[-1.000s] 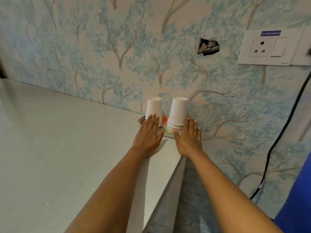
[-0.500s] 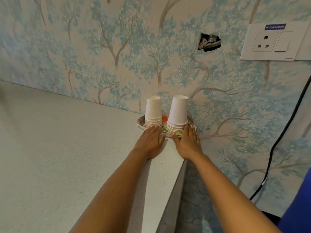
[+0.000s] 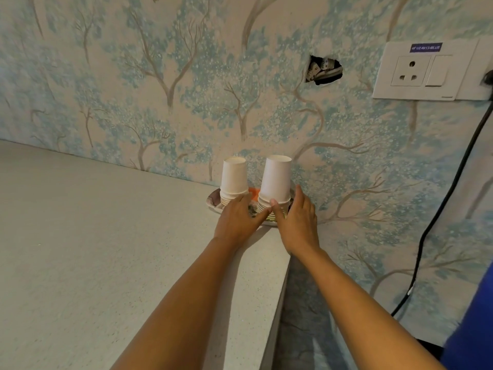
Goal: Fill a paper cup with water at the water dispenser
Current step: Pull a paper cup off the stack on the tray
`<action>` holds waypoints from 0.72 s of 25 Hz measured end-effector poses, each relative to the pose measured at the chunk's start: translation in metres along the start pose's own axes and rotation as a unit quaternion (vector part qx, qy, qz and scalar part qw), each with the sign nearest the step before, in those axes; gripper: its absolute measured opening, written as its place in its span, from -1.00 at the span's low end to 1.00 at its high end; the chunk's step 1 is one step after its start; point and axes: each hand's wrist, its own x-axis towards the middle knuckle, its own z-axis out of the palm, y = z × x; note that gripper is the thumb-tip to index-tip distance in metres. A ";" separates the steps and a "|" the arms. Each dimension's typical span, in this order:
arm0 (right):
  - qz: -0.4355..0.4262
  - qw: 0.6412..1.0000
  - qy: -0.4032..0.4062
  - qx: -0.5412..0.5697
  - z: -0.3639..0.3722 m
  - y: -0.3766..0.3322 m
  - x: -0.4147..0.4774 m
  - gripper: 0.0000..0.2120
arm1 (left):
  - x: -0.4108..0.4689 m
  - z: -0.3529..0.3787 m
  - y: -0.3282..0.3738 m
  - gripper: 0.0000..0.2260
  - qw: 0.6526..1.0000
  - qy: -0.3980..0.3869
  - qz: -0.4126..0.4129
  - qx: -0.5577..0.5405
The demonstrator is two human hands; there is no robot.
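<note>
Two stacks of upside-down white paper cups stand on a patterned plate (image 3: 212, 202) at the far right corner of the counter, against the wall. The left cup stack (image 3: 234, 175) is shorter than the right cup stack (image 3: 276, 175). My right hand (image 3: 296, 225) wraps the base of the right stack, thumb on its left side and fingers along its right side. My left hand (image 3: 237, 221) lies flat with spread fingers touching the base of the left stack, and its thumb points toward the right stack.
The grey speckled counter (image 3: 93, 249) ends in a right edge (image 3: 283, 289) just below the plate. On the wallpapered wall are a ragged hole (image 3: 324, 72), a white socket panel (image 3: 416, 72) and a black cable (image 3: 450, 188) hanging down. Blue fabric (image 3: 474, 329) fills the lower right corner.
Both hands have moved forward onto the cup stacks. The right hand went from lying flat in front of the right stack to closing around its base.
</note>
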 end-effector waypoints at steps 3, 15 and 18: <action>0.019 0.997 0.043 0.063 -0.007 -0.011 0.018 -0.24 | 0.007 0.004 0.003 -0.47 0.999 0.022 0.010 -0.033; 0.053 0.991 0.035 0.116 0.003 -0.026 0.059 -0.07 | 0.027 0.016 0.005 -0.41 0.999 0.044 0.026 -0.013; 0.052 0.992 0.048 0.105 0.006 -0.026 0.060 -0.08 | 0.028 0.017 0.004 -0.43 0.999 0.046 0.028 -0.012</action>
